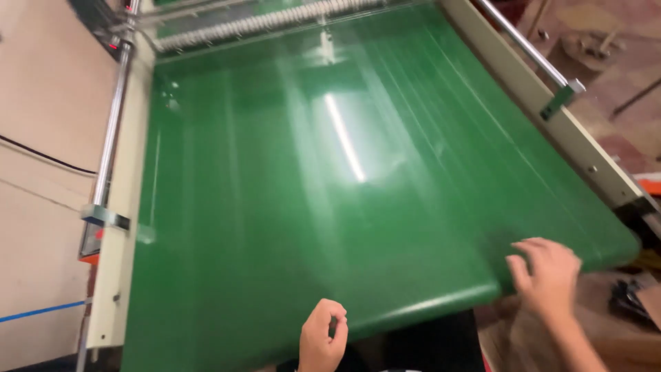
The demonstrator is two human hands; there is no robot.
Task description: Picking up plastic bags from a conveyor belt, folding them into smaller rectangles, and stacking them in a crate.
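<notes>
A wide green conveyor belt [289,207] fills most of the view, glossy, with a streak of light reflected down its middle. My left hand [322,337] hovers at the belt's near edge with its fingers curled loosely and nothing in it. My right hand [547,272] rests at the belt's near right corner, fingers spread, palm down, blurred by motion. Nothing lies on the belt.
Cream side frames [120,234] with round metal rails [113,117] run along both sides of the belt. A white ribbed roller [268,24] crosses the far end. A black cable [41,155] lies on the pale floor at left. Dark objects [630,300] sit low at right.
</notes>
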